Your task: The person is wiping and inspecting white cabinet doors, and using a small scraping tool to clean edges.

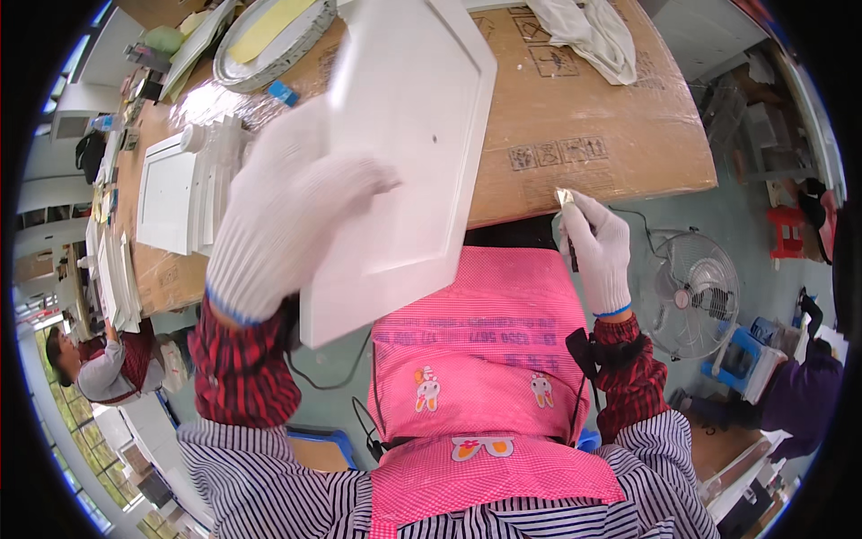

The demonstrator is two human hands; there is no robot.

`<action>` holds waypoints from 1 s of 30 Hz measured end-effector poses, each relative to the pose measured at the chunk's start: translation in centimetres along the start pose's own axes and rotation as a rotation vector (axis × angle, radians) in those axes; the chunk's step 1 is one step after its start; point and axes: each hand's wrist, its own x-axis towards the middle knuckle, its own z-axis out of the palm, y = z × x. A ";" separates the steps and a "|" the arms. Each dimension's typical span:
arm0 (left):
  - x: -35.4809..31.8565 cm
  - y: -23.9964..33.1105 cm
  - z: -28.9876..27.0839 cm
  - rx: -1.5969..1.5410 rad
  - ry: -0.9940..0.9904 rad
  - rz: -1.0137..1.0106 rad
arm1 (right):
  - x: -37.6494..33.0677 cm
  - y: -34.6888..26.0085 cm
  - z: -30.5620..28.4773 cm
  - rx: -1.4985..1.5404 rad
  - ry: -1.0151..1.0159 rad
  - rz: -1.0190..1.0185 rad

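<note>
A white panel (409, 117) with a recessed face and raised border is tilted up in front of me, its lower end above my pink apron. My left hand (278, 193), in a white knitted glove, is closed on the panel's left side. Its thumb lies across the face, and the hand is a little blurred. A small dark spot shows on the panel's face. My right hand (597, 247), gloved too, pinches a small tool with a shiny metal tip (564, 196) beside the table's front edge. The fingers hide most of the tool.
Brown cardboard covers the table (646, 135). White panels (166, 198) are stacked at left, near a round tray (269, 45) and a small blue block (283, 92). A white cloth (597, 40) lies at the back. A floor fan (691, 292) stands at right; people work on both sides.
</note>
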 end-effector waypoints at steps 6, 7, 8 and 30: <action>4.7 2.9 -1.0 -0.385 -0.185 -0.512 | 6.0 -1.8 2.2 -0.523 0.034 -0.712; 4.3 2.8 -0.8 -0.286 -0.161 -0.427 | 6.8 -2.6 3.1 -0.558 0.028 -0.741; 4.0 2.9 -0.6 -0.184 -0.135 -0.340 | 7.8 -3.1 3.8 -0.554 0.024 -0.749; 4.0 4.2 0.2 -0.045 -0.119 -0.275 | 0.6 -3.9 6.7 -1.059 -0.234 -0.969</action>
